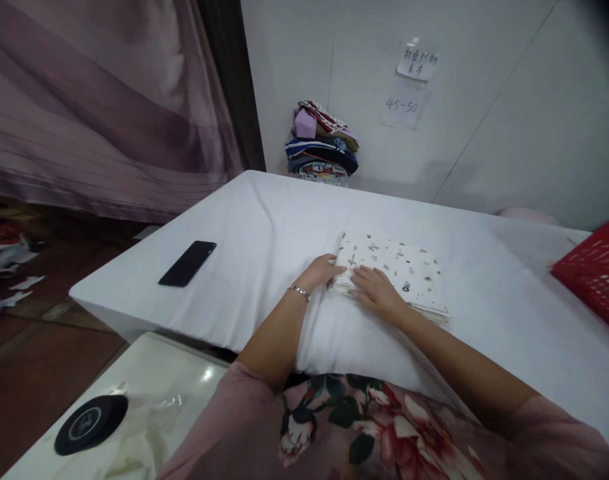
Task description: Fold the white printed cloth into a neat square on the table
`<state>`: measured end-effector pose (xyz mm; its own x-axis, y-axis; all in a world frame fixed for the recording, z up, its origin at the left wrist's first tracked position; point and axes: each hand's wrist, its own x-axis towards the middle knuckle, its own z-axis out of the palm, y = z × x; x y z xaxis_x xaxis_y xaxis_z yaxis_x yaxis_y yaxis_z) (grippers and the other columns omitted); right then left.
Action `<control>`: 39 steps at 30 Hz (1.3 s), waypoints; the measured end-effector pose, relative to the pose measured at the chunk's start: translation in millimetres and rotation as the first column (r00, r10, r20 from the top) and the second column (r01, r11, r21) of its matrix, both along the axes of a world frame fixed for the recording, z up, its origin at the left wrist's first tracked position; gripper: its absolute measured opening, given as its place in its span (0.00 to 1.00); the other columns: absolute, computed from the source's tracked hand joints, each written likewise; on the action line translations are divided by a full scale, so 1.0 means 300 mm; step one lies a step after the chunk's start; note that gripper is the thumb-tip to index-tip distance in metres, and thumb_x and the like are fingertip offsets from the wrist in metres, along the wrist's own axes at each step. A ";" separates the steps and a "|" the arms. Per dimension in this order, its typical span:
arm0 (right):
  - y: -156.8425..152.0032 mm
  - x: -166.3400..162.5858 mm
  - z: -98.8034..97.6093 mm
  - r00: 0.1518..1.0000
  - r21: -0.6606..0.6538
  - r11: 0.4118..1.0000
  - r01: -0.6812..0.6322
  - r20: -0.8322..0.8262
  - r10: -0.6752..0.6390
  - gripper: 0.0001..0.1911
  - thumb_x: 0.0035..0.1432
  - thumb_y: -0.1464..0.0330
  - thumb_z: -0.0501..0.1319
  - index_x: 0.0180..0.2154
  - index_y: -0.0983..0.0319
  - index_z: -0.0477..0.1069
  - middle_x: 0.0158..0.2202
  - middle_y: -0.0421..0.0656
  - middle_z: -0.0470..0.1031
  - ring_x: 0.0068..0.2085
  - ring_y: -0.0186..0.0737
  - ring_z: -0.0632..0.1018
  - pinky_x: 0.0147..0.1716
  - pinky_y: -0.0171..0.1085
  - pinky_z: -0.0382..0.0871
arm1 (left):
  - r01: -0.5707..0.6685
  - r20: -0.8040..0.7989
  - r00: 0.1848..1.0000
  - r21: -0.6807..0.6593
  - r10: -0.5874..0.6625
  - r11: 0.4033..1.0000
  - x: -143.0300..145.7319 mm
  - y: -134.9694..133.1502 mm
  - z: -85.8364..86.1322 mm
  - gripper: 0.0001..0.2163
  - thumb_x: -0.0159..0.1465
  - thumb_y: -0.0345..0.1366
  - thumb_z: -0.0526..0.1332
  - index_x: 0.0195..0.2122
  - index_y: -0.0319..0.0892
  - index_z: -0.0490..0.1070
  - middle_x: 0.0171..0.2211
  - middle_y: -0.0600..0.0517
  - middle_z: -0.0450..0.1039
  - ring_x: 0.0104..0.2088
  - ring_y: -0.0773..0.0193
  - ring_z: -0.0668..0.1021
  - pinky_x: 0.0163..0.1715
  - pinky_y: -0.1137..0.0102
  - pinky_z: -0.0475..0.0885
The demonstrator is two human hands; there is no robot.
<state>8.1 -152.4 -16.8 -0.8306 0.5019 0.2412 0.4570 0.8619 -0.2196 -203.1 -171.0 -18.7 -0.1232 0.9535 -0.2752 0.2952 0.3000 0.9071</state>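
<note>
Two-handed, touched a folded white rectangular cloth with small dark prints, lengthwise to the right of the flat black phone; rested left hand, nearer the phone, at the cloth's end (could not tell if pinching), right hand open on top.

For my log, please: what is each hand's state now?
Left hand: touching the folded cloth at its left edge; grip cannot be told.
Right hand: open, resting on the cloth.
</note>
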 end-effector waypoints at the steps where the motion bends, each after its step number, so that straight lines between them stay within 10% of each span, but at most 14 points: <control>1: -0.014 0.000 -0.007 1.000 0.032 0.999 -0.023 -0.009 0.024 0.23 0.61 0.58 0.50 0.54 0.61 0.63 0.58 0.50 0.62 0.60 0.50 0.59 0.56 0.53 0.51 | -0.015 0.036 0.999 -0.016 0.016 1.000 -0.002 -0.008 0.005 0.28 0.52 0.44 0.64 0.52 0.37 0.64 0.32 0.48 0.74 0.24 0.67 0.73 0.22 0.74 0.67; 13: -0.075 -0.087 -0.011 0.998 0.081 0.996 0.027 -0.064 -0.021 0.20 0.59 0.66 0.54 0.52 0.63 0.64 0.51 0.52 0.67 0.50 0.50 0.66 0.48 0.46 0.60 | -0.067 0.269 0.959 -0.093 0.090 0.993 0.020 -0.168 0.011 0.21 0.58 0.36 0.57 0.52 0.33 0.62 0.27 0.48 0.73 0.26 0.66 0.77 0.21 0.76 0.67; 39: -0.086 -0.144 -0.041 0.993 0.125 0.985 0.117 -0.046 -0.112 0.14 0.62 0.70 0.50 0.46 0.63 0.68 0.44 0.50 0.72 0.43 0.47 0.69 0.40 0.43 0.62 | 0.053 0.257 0.966 -0.036 -0.042 0.998 0.006 -0.177 0.019 0.28 0.55 0.38 0.60 0.56 0.39 0.56 0.20 0.57 0.67 0.21 0.69 0.72 0.20 0.76 0.65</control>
<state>-35.1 -178.1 -29.1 -0.7582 0.5565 0.3398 0.5478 0.8263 -0.1307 -201.3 -224.0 -13.2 0.0018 0.9435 -0.3314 0.0697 0.3305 0.9412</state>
